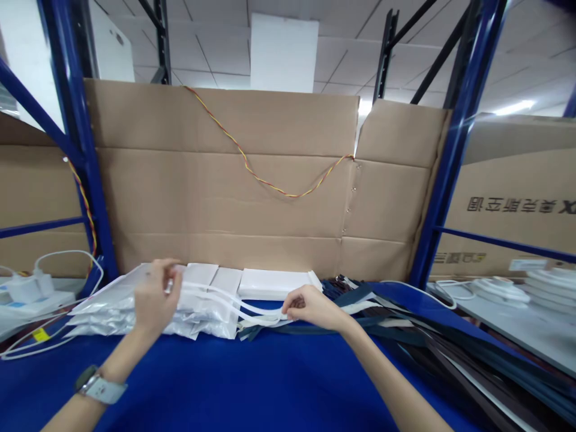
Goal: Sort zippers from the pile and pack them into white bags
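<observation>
The left hand (155, 298) is pinched closed, thumb against fingers, on flat white strips (234, 305) at the centre-left of the frame. The right hand (312, 306) closes on their far end, with the strips drawn in a shallow curve between the two hands. Whether this is one strip or several is hard to tell. They are smooth and ribbon-like, and lie across a stack of crinkled silver foil pouches (117, 313) with a glossy, creased surface. Just beyond sits a white rectangular box (270, 284). A pile of long, dark, flat straps (450, 354) fans out to the lower right over the blue-covered bench (225, 384). A smartwatch (101, 385) circles the left wrist. Behind everything, a corrugated cardboard sheet (216, 192) stands against a blue steel rack (459, 138), with a twisted red-and-yellow wire (245, 159) looped across it.
</observation>
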### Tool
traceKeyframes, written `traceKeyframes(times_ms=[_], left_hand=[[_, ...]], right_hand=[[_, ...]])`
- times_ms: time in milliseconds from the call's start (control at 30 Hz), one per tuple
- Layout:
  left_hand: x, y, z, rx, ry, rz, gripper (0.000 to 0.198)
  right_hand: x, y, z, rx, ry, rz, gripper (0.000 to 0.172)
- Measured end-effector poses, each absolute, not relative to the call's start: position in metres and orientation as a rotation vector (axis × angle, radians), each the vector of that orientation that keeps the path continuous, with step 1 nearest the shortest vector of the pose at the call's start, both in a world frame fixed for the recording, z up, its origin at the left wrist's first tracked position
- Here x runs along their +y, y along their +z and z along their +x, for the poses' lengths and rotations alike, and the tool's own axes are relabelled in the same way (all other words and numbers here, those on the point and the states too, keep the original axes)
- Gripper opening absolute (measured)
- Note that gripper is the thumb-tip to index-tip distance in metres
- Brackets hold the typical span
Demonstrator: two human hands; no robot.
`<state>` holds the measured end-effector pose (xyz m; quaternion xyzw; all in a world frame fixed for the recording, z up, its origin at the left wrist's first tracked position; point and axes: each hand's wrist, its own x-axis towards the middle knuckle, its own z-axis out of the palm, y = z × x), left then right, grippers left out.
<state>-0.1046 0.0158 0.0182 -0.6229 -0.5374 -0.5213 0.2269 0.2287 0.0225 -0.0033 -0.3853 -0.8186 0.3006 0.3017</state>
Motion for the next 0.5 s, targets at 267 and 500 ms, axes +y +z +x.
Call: traceKeyframes(times_ms=[267,500], left_hand=[[-0.002,-0.018,0.014,-1.757,-1.18,-3.287,0.025],[-0.008,-0.04,0.024,-1.97,-1.465,-3.55,0.034]], right_hand=[[0.0,-0.01,0.218,-1.932,1.277,-0.787,0.011],[-0.003,-0.029,0.215,-1.798,1.31,-0.699,0.015]])
